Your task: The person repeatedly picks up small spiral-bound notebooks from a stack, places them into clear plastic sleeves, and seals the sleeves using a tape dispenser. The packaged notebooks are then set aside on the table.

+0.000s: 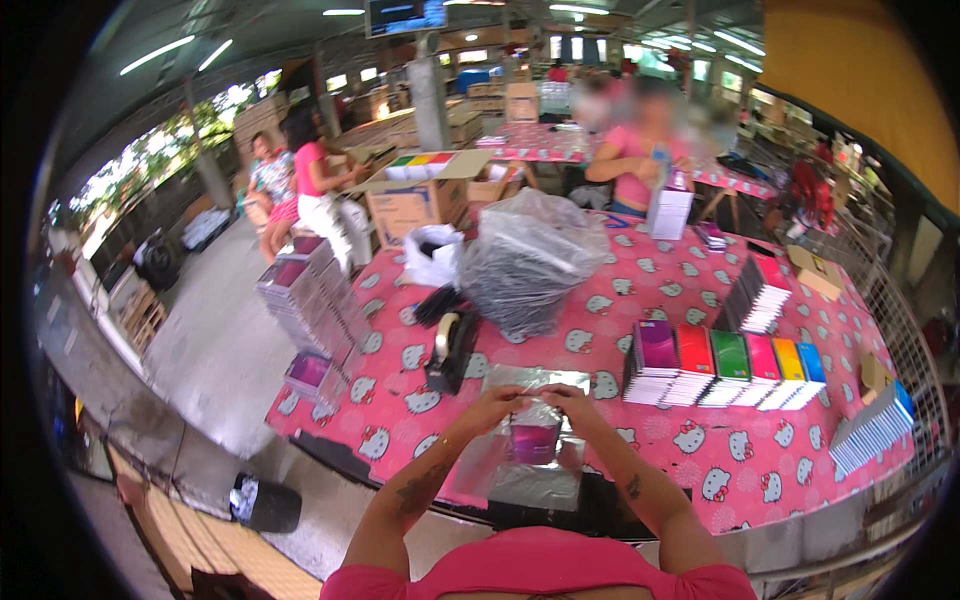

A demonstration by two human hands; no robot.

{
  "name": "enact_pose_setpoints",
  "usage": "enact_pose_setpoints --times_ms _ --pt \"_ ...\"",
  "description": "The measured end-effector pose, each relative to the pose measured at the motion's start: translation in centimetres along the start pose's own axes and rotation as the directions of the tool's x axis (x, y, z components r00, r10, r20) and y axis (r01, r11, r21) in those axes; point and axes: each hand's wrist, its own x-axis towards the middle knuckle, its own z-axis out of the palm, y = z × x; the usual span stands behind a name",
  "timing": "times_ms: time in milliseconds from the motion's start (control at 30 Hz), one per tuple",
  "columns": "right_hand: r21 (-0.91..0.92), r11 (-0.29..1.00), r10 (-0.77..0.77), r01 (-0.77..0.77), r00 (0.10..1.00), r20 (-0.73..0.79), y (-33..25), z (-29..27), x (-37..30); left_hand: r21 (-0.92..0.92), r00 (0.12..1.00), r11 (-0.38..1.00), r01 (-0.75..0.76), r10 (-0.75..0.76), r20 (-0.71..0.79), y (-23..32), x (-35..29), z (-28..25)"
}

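A purple notebook (534,442) lies in front of me, inside or under clear plastic film (538,488) that wrinkles and shines around it. At its far edge my left hand (502,404) has its fingers pinched together on the plastic. Close beside it, my right hand (570,404) pinches the same far edge of the film, the fingertips of both hands nearly meeting. Whether a small strip of tape is between the fingers cannot be made out. Just beyond my left hand stands a black tape dispenser (451,350) with a pale roll.
Rows of coloured notebooks (728,366) stand to the right, with blue ones (872,428) near the edge. Wrapped purple stacks (313,305) rise at the left. A large grey plastic bundle (530,255) sits mid-table. Across the pink tablecloth (740,490), a co-worker (640,165) handles a notebook stack.
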Motion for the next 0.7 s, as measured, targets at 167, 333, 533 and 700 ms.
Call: enact_pose_setpoints --times_ms 167,333,533,700 --pt "-0.386 0.898 -0.192 0.213 0.977 0.093 -2.6 -0.1 -0.9 0.070 0.994 0.992 -0.109 0.108 0.017 1.0 -0.1 0.7" --pt "-0.615 0.647 -0.303 0.451 0.892 0.336 -7.2 2.3 -5.1 0.570 0.951 0.776 -0.269 0.308 0.029 3.7 -3.6 0.4" --pt "-0.729 0.210 -0.527 0.652 0.703 0.477 -4.2 1.8 -5.6 0.875 0.779 0.174 -0.451 0.555 0.291 3.4 -5.2 2.2" --pt "-0.758 0.290 -0.501 0.584 0.768 0.399 -4.5 2.5 -5.3 0.804 0.864 0.449 -0.390 0.481 0.150 4.0 -4.2 2.3"
